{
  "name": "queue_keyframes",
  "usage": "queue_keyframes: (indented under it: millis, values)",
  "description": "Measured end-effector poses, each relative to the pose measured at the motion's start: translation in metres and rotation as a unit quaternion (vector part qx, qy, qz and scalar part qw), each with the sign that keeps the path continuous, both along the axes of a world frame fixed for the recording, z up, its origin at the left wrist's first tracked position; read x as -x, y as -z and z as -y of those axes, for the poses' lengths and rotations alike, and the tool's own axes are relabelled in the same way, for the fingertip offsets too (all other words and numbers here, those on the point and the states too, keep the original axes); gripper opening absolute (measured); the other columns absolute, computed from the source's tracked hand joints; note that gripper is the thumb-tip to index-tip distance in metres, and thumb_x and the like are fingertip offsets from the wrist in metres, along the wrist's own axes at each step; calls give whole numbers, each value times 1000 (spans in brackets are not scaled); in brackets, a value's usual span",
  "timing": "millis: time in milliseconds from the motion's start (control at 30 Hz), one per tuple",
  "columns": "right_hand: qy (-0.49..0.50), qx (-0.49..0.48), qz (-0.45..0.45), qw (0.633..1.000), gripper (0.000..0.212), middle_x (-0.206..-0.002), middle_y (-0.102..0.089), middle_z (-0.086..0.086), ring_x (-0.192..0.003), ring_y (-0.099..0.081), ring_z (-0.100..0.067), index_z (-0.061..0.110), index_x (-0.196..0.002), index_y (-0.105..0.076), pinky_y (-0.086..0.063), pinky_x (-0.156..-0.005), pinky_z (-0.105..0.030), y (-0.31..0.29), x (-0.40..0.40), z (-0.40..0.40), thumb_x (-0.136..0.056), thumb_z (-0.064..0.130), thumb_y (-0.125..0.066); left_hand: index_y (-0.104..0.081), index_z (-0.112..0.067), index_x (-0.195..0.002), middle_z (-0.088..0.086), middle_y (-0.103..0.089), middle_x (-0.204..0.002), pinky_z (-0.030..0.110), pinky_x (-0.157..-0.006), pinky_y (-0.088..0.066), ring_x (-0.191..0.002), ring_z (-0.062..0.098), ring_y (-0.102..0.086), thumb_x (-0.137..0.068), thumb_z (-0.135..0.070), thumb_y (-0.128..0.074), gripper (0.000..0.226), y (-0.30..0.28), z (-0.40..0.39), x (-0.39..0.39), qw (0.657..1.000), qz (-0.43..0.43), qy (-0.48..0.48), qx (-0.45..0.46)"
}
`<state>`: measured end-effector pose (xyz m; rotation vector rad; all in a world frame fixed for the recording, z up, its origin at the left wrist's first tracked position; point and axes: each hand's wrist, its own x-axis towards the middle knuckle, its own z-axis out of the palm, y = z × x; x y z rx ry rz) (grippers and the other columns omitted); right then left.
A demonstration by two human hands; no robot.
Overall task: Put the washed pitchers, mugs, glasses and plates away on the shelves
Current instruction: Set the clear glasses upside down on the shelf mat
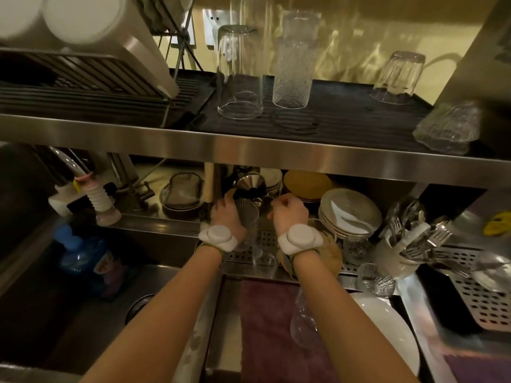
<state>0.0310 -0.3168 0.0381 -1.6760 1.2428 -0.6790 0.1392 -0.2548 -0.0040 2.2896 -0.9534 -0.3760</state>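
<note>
The steel shelf (pixel 249 146) bears a black mat (pixel 345 117) with upturned glasses (pixel 240 76).

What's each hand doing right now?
Left hand: closed around a ribbed glass.
Right hand: curled into a fist; holding anything cannot be told.

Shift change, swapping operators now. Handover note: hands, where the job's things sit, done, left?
Left hand: gripping a ribbed clear glass under the shelf.
Right hand: fist closed; contents not visible.
Done: five clear glasses upside down on the upper steel shelf's black ribbed mat.
Left: stacked white plates, small clear tumbler, cut-glass cup, large white plate.
</note>
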Motion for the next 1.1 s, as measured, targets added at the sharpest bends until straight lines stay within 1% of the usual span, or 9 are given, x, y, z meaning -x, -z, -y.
queue_keyframes:
  millis: [133,333,467,600,667,767,900,1033,1100]
  values:
    - [-5,-3,-9,1000,23,-86,-71,-17,-79,-63,-28,5,-94,-63,-39,-59,-25,0,-5,-2,-92,19,-44,-15,-18,-144,16,-32,-141,48,-101,-35,-129,39,-31,-73,-27,-73,92,-6,-6,4,999,1,-9,33]
    - [-21,7,2,1000,18,-85,-70,-16,-66,-57,-20,9,-85,-58,-37,-51,-21,-6,-8,-10,-93,17,-44,-16,-19,-143,15,-37,-135,47,-95,-40,-124,36,-35,-68,-32,-77,97,-13,-26,8,998,44,-25,41]
    - [-29,19,-2,999,25,-91,-69,-19,-84,-63,-34,1,-91,-62,-46,-67,-31,-17,-15,-23,-92,15,-42,-21,-16,-140,16,-35,-136,48,-95,-41,-125,35,-32,-63,-27,-79,97,-30,-42,5,996,59,-39,57]
    - [-69,38,-57,995,24,-71,-57,-12,-69,-56,-32,4,-71,-52,-40,-56,-27,-27,-16,-42,-92,11,-42,-22,-25,-140,17,-34,-133,49,-93,-41,-122,37,-32,-60,-23,-80,100,-44,-68,12,991,95,-15,93]
    - [-100,46,-110,988,26,-81,-59,-12,-83,-59,-35,1,-86,-60,-35,-52,-26,-29,-14,-52,-95,15,-40,-22,-27,-141,16,-34,-131,46,-94,-39,-120,37,-33,-60,-23,-80,100,-46,-79,19,988,119,-14,96]
    - [-147,18,-155,977,38,-120,-59,-19,-111,-56,-34,-4,-117,-56,-41,-75,-31,-31,-2,-74,-99,21,-34,-22,-27,-141,15,-31,-131,44,-97,-38,-121,35,-32,-61,-23,-80,99,-48,-104,32,986,111,-26,118]
    - [-162,-37,-204,965,56,-135,-51,-18,-123,-48,-31,-1,-129,-49,-35,-101,-33,-29,10,-96,-100,40,-24,-34,-14,-134,13,-31,-128,38,-98,-38,-119,32,-33,-61,-31,-79,87,-50,-130,46,980,132,-39,142]
    - [-145,-125,-126,973,76,-140,-47,-19,-128,-44,-33,-1,-134,-45,-30,-111,-37,-22,18,-115,-94,59,-20,-39,-8,-122,10,-34,-122,36,-101,-38,-116,25,-34,-56,-33,-82,82,-57,-160,70,965,153,-44,207]
    - [-163,-189,-29,968,81,-140,-46,-19,-129,-44,-35,1,-136,-44,-32,-112,-43,-18,24,-124,-90,65,-23,-41,-4,-118,11,-36,-119,33,-99,-38,-114,23,-35,-53,-41,-83,85,-60,-171,84,957,167,-40,234]
